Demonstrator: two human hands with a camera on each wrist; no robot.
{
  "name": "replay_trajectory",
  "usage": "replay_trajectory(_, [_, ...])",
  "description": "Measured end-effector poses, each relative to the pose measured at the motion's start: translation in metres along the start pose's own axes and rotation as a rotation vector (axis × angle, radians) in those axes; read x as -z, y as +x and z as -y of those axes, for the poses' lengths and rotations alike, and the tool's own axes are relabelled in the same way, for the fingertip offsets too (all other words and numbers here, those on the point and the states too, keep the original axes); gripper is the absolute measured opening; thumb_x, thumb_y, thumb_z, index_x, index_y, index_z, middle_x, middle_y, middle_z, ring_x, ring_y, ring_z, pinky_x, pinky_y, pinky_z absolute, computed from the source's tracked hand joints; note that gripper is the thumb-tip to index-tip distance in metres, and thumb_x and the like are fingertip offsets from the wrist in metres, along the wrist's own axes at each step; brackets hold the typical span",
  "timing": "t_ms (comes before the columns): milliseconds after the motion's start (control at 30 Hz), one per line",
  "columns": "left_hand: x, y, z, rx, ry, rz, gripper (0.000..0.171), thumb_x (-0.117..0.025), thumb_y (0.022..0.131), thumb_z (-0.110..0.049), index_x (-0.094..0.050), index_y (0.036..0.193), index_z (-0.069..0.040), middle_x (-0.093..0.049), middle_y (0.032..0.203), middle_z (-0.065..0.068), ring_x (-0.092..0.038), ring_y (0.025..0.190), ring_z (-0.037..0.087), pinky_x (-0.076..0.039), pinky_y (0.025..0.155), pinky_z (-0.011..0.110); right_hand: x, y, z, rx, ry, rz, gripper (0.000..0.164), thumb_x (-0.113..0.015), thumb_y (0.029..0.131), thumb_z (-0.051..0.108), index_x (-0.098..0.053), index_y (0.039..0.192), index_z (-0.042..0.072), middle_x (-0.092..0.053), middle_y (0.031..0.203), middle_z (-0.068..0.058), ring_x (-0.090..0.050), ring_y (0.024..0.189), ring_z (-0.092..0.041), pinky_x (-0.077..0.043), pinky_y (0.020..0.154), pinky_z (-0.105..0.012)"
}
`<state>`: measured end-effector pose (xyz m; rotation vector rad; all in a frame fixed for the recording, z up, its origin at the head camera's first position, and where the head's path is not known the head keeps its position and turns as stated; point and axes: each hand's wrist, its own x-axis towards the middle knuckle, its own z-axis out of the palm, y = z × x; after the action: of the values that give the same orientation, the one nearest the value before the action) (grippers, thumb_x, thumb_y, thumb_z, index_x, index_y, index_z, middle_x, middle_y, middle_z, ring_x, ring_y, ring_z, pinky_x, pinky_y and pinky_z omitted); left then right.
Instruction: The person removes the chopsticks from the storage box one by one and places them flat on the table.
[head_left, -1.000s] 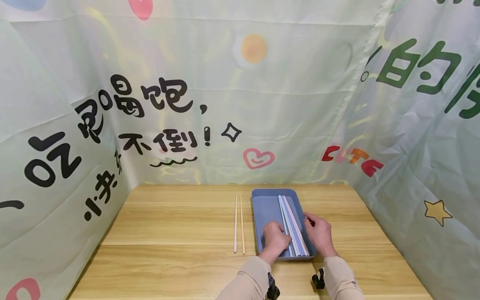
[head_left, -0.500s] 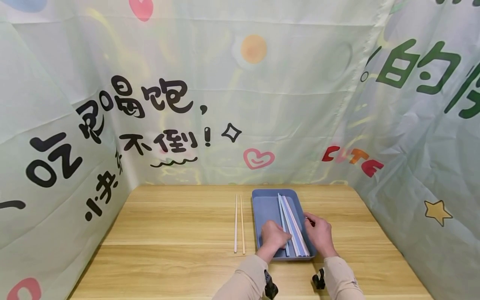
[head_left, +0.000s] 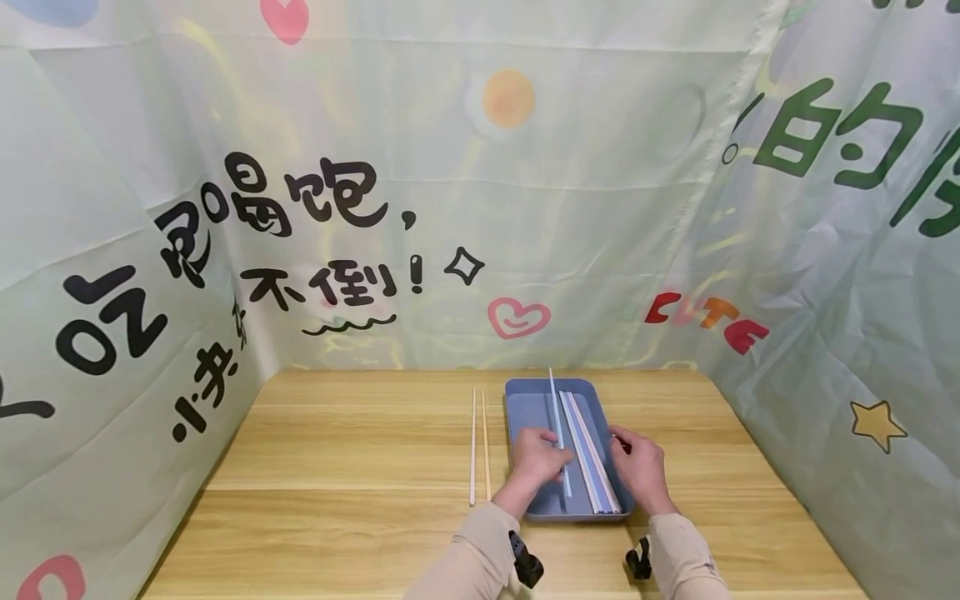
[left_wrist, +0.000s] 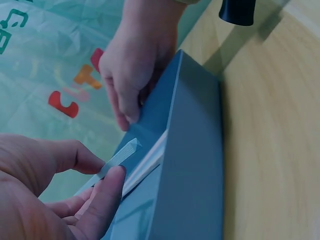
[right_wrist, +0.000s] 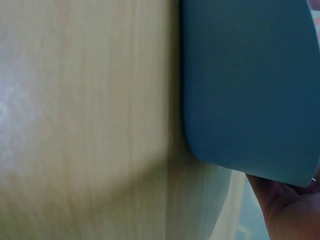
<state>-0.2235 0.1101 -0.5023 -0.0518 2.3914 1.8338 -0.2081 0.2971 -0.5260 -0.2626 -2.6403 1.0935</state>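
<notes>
My left hand (head_left: 534, 461) pinches a pale blue chopstick (head_left: 555, 407) between thumb and fingers, above the blue tray (head_left: 529, 402). In the left wrist view the squared end of this chopstick (left_wrist: 129, 150) sticks out past the fingertips. More chopsticks (head_left: 589, 454), pale blue, white and pinkish, lie side by side along the tray's right half. At the tray's right side, my right hand (head_left: 641, 468) grips the rim. The right wrist view shows the tray's outer wall (right_wrist: 250, 90) and part of the right hand (right_wrist: 295, 212) below it.
Two chopsticks lie parallel on the table left of the tray, one whitish-pink (head_left: 472, 450) and one yellowish (head_left: 485, 442). The wooden table (head_left: 352, 467) is enclosed by printed fabric walls (head_left: 420, 108) at the back and sides.
My left hand has moved left and slightly away from me, lifting the pale blue chopstick apart from the bunch. My right hand has stayed at the tray's rim.
</notes>
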Motion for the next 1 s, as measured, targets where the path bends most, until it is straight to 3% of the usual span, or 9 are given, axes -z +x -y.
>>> replay_trajectory(200, [0.013,0.002,-0.003,0.017,-0.024,0.017,0.028,-0.083,0.077,0.0,-0.073,0.104,-0.001,-0.069,0.069,0.004,-0.063,0.043,0.011,-0.061,0.05,0.027,0.0,-0.001,0.0,-0.001,0.008,0.003,0.036,-0.056,0.104,0.008,-0.067,0.135,-0.005,-0.073,0.121,-0.029,-0.066,0.084,-0.022,-0.047,0.06,-0.022])
replay_trajectory(400, [0.034,0.005,-0.002,0.02,-0.059,0.007,0.028,-0.078,0.078,0.0,-0.073,0.105,0.001,-0.071,0.075,0.005,-0.064,0.046,0.011,-0.061,0.05,0.028,0.0,-0.001,0.0,0.005,-0.003,-0.003,0.035,-0.056,0.104,0.008,-0.068,0.134,-0.005,-0.073,0.121,-0.029,-0.07,0.092,-0.029,-0.05,0.064,-0.023])
replay_trajectory(567, [0.053,0.009,0.006,0.019,-0.095,-0.014,0.028,-0.075,0.078,0.003,-0.072,0.106,0.005,-0.072,0.078,0.008,-0.06,0.046,0.009,-0.06,0.048,0.025,0.0,0.0,0.0,0.006,-0.013,-0.009,0.035,-0.056,0.103,0.008,-0.069,0.133,-0.005,-0.073,0.121,-0.029,-0.07,0.093,-0.03,-0.05,0.064,-0.022])
replay_trajectory(1000, [0.103,0.019,0.029,0.015,-0.13,-0.024,0.034,-0.069,0.08,0.006,-0.071,0.114,0.009,-0.077,0.083,0.015,-0.063,0.05,0.011,-0.064,0.054,0.03,-0.002,0.001,-0.001,-0.016,-0.01,0.003,0.037,-0.054,0.104,0.009,-0.067,0.135,-0.005,-0.072,0.123,-0.029,-0.066,0.088,-0.026,-0.048,0.061,-0.021])
